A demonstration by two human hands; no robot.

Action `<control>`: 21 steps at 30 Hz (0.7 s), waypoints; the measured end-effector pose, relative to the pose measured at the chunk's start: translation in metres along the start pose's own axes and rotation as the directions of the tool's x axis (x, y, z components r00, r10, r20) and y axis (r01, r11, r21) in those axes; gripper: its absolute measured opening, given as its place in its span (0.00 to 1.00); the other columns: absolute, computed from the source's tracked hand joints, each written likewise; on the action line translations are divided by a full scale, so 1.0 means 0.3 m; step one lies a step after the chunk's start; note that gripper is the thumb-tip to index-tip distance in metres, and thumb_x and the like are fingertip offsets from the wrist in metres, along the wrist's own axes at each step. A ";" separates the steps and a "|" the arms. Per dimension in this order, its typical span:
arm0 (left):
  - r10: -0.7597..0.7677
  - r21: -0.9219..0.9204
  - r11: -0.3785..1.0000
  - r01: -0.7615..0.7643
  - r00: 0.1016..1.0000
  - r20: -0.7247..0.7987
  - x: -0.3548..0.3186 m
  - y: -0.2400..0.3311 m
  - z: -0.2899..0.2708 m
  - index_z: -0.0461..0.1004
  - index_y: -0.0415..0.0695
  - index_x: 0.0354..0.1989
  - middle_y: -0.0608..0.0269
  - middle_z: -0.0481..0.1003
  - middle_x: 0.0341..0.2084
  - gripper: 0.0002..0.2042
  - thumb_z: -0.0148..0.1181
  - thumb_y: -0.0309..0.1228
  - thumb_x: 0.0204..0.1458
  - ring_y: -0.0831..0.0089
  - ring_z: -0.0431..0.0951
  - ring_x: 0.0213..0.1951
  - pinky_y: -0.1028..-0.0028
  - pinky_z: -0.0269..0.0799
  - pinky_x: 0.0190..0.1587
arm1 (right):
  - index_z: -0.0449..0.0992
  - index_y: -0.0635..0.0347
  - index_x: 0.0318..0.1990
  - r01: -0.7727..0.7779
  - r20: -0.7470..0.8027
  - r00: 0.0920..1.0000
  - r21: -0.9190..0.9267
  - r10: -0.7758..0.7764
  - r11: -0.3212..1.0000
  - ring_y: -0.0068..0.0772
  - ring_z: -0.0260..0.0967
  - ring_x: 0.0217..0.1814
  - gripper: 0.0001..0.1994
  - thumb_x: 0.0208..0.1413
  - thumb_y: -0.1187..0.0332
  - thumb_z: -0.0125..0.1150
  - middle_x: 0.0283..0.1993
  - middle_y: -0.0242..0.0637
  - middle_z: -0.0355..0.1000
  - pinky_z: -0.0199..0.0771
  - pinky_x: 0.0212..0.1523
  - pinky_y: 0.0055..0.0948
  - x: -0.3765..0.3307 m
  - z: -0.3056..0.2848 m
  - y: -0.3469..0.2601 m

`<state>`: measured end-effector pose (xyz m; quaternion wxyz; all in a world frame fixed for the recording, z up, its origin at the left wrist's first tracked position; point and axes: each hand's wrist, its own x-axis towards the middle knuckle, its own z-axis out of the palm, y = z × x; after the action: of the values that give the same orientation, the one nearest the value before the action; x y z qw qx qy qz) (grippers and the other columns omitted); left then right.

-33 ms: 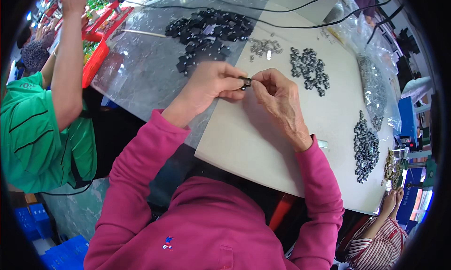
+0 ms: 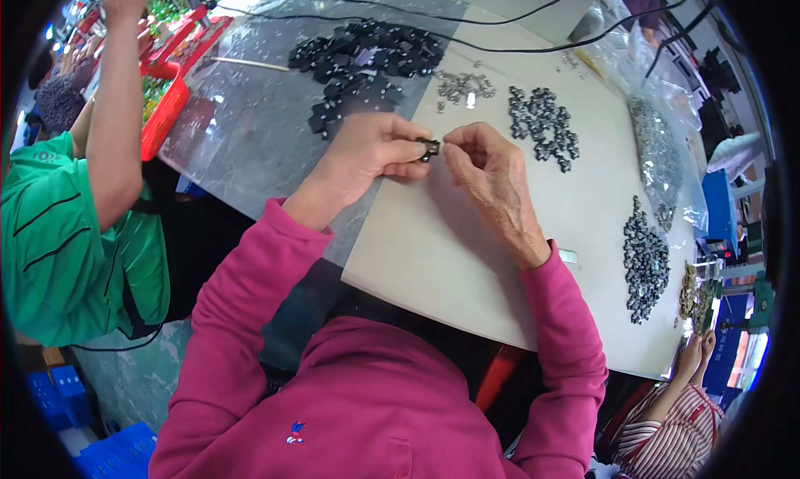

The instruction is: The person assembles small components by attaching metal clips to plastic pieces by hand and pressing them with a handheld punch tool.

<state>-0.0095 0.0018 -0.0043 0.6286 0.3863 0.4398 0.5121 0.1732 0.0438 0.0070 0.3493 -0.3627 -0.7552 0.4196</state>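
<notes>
A table (image 2: 450,254), grey on the left and white on the right, fills the middle. A person in green (image 2: 75,237) is close by its left side, and a person in stripes (image 2: 675,421) is at the lower right corner. A clear plastic bag (image 2: 654,154) of small parts lies along the right side, and a black cable (image 2: 517,50) crosses the far end. A red basket (image 2: 167,112) sits at the upper left. Beyond the hands spreads a heap of black pieces (image 2: 367,50); two dark piles, one nearer (image 2: 546,129) and one farther right (image 2: 646,262), flank the right hand (image 2: 492,175). Its thumb and forefinger are drawn together; whether they pinch anything, I cannot tell. The left hand (image 2: 371,150) grips a small black part (image 2: 430,150) over the white section, its fingers covering much of it. Tiny metal bits (image 2: 462,87) are scattered beyond.
</notes>
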 end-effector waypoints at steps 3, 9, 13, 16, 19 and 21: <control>0.004 -0.005 1.000 -0.004 0.999 -0.041 -0.014 -0.002 -0.007 0.74 0.31 0.39 0.58 0.76 0.31 0.10 0.58 0.22 0.49 0.74 0.78 0.29 0.78 0.77 0.34 | 0.73 0.68 0.35 -0.058 0.078 0.996 0.103 0.050 0.993 0.13 0.63 0.23 0.07 0.54 0.72 0.56 0.24 0.27 0.69 0.62 0.23 0.13 0.003 0.004 0.000; 0.026 0.002 1.000 -0.026 1.000 -0.018 0.005 -0.004 0.007 0.73 0.33 0.40 0.57 0.76 0.31 0.10 0.59 0.22 0.49 0.72 0.80 0.30 0.76 0.78 0.37 | 0.74 0.68 0.34 -0.186 0.104 0.981 0.225 0.166 0.956 0.15 0.64 0.22 0.07 0.52 0.72 0.57 0.23 0.29 0.70 0.63 0.22 0.15 0.015 -0.024 -0.017; 0.031 0.011 0.999 -0.031 0.999 -0.027 0.005 -0.005 0.008 0.73 0.33 0.40 0.57 0.77 0.31 0.10 0.59 0.22 0.49 0.72 0.80 0.30 0.76 0.78 0.37 | 0.74 0.70 0.32 -0.254 0.110 0.966 0.225 0.235 0.940 0.18 0.66 0.22 0.08 0.50 0.72 0.58 0.23 0.33 0.71 0.66 0.23 0.17 0.016 -0.032 -0.034; 0.045 0.043 0.998 -0.044 0.999 -0.031 0.006 -0.004 0.015 0.73 0.33 0.40 0.57 0.77 0.31 0.10 0.59 0.22 0.49 0.71 0.80 0.31 0.76 0.78 0.37 | 0.74 0.70 0.32 -0.258 0.108 0.965 0.216 0.240 0.942 0.18 0.66 0.21 0.08 0.50 0.72 0.58 0.23 0.33 0.71 0.66 0.22 0.17 0.013 -0.033 -0.032; 0.017 0.012 1.000 -0.017 1.000 -0.012 0.005 -0.001 0.013 0.73 0.33 0.40 0.57 0.77 0.31 0.10 0.59 0.22 0.49 0.71 0.80 0.31 0.75 0.78 0.37 | 0.75 0.64 0.33 -0.263 0.126 0.963 0.225 0.240 0.938 0.13 0.64 0.19 0.07 0.52 0.68 0.59 0.22 0.27 0.70 0.61 0.18 0.13 0.012 -0.033 -0.019; 0.001 -0.019 1.000 -0.001 1.000 0.001 0.006 -0.001 0.013 0.73 0.33 0.40 0.57 0.76 0.31 0.10 0.59 0.22 0.49 0.71 0.80 0.31 0.76 0.78 0.36 | 0.75 0.64 0.32 -0.286 0.137 0.956 0.251 0.258 0.925 0.13 0.64 0.19 0.07 0.52 0.68 0.59 0.22 0.27 0.70 0.61 0.18 0.13 0.015 -0.042 -0.018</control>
<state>-0.0055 0.0033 -0.0037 0.6323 0.3806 0.4344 0.5164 0.1801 0.0502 0.0180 0.2946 -0.3917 -0.6505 0.5802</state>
